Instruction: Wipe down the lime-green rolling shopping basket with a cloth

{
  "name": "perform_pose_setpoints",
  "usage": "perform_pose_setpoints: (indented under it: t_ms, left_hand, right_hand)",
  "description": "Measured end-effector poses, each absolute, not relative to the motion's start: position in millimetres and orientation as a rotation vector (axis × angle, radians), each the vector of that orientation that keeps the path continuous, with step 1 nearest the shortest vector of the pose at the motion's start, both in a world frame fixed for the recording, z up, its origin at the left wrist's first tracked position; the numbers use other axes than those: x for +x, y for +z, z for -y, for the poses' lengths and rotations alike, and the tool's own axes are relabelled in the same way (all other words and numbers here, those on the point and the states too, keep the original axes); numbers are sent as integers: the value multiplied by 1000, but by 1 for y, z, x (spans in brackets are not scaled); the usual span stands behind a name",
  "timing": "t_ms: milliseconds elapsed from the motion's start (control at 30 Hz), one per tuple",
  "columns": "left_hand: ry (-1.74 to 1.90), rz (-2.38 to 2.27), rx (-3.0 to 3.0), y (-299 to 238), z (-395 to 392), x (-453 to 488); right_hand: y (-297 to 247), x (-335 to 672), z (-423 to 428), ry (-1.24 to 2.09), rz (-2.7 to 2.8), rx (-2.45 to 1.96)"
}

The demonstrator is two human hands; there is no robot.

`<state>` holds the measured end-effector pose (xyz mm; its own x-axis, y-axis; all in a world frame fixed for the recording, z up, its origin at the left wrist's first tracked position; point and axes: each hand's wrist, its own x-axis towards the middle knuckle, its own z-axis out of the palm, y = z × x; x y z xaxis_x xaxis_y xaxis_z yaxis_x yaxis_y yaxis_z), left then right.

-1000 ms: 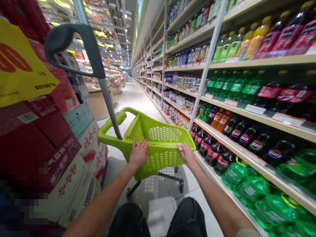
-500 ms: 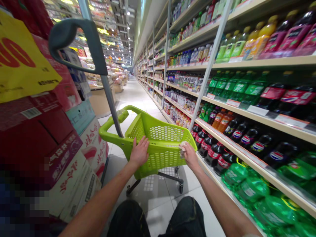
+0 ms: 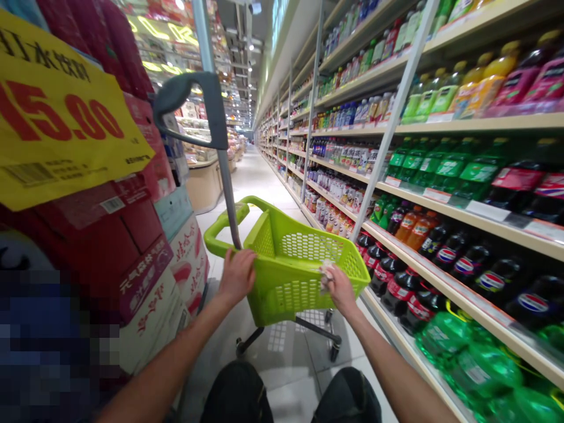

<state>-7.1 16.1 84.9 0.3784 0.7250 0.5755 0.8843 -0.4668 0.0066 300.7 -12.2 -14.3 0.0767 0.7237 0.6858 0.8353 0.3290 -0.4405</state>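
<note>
A lime-green plastic shopping trolley [image 3: 282,294] stands on the tiled floor before my knees. Its grey loop handle [image 3: 215,111] rises on a metal pole at the left. My left hand [image 3: 237,276] is closed over the near rim, close to the foot of the pole, fingers curled and thumb hidden. At the right part of the same rim, my right hand [image 3: 341,289] grips a crumpled whitish cloth or tissue [image 3: 326,275] and presses it to the edge. The trolley's visible inside holds nothing.
Shelves of bottled drinks [image 3: 440,164] line the right side, with large green bottles [image 3: 476,358] low down near my right arm. Stacked drink cartons [image 3: 132,235] with a yellow price sign [image 3: 70,123] stand close on the left. A tiled aisle [image 3: 255,176] runs ahead.
My left hand has slid left along the rim towards the pole and curled round it from a flatter pose. My right hand stays at the rim with the cloth. The view has turned slightly left.
</note>
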Motion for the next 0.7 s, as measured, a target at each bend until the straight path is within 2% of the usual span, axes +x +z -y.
perform_pose_setpoints:
  t_ms: [67, 133, 267, 400, 600, 700]
  left_hand:
    - [-821, 1580, -2117, 93, -19, -36]
    - [-739, 1607, -2106, 99, -23, -51]
    - [-571, 1600, -2225, 103, -31, -46]
    - [-553, 1607, -2284, 104, -30, -37]
    - [-606, 1590, -2323, 106, -24, -42]
    - [-619, 1588, -2323, 106, -22, -39]
  right_hand:
    - [-20, 317, 15, -169, 1590, -1466]
    - [-15, 302, 9, -130, 1596, -1443]
    - [24, 195, -20, 3, 1755, -1189]
    - [58, 109, -37, -29, 1820, -998]
    - [65, 130, -26, -208, 1986, -873]
    - [129, 132, -33, -352, 1923, -761]
